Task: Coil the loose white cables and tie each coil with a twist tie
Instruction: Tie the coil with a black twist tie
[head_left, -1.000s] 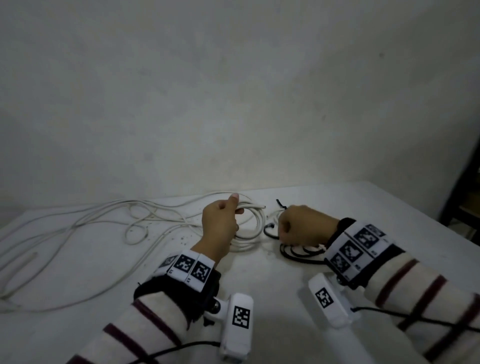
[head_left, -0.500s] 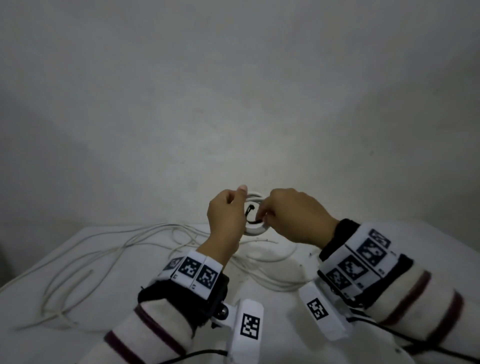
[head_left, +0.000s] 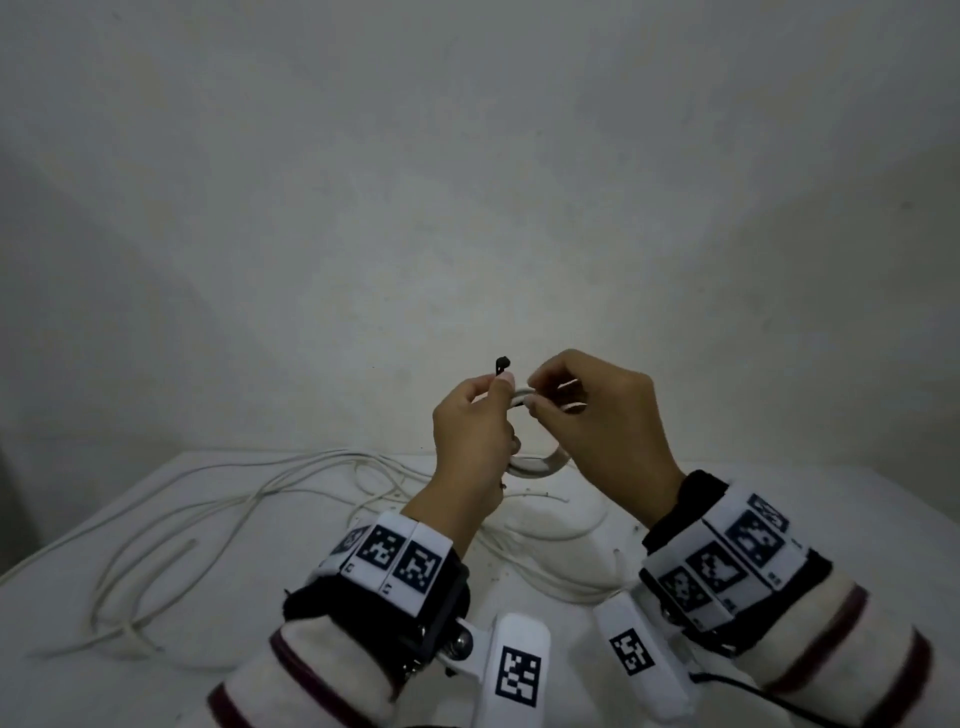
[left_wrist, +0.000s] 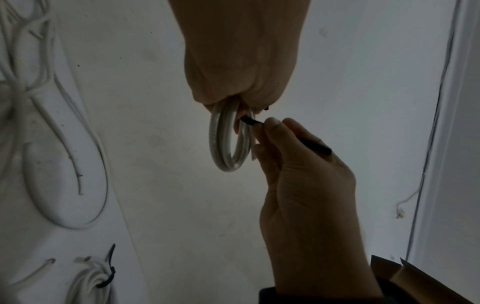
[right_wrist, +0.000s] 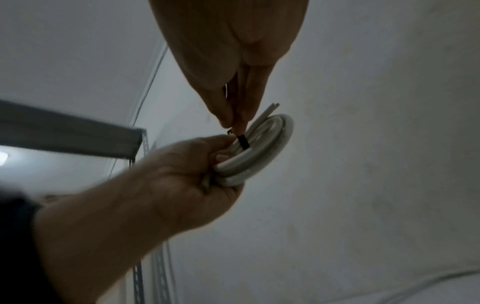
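Observation:
A small coil of white cable (head_left: 540, 464) is held up in the air above the white table (head_left: 78, 691), between both hands. My left hand (head_left: 498, 395) grips one side of the coil (right_wrist: 275, 144) with curled fingers. My right hand (head_left: 545, 400) pinches a black twist tie (right_wrist: 243, 142) against the coil's strands. In the left wrist view the tie (left_wrist: 251, 121) runs from the coil (left_wrist: 221, 148) through the right fingertips and sticks out behind them. One black end (head_left: 502, 362) pokes up above my left thumb.
Several loose white cables (head_left: 234, 499) sprawl over the left and middle of the table. A tied coil with a black tie (left_wrist: 88, 281) lies on the table. A cardboard box (left_wrist: 415, 281) and a grey metal shelf rail (right_wrist: 78, 135) are nearby. A plain wall stands behind.
Both hands have risen from the table with the coil. The right hand left the pile of black ties and now holds one tie at the coil.

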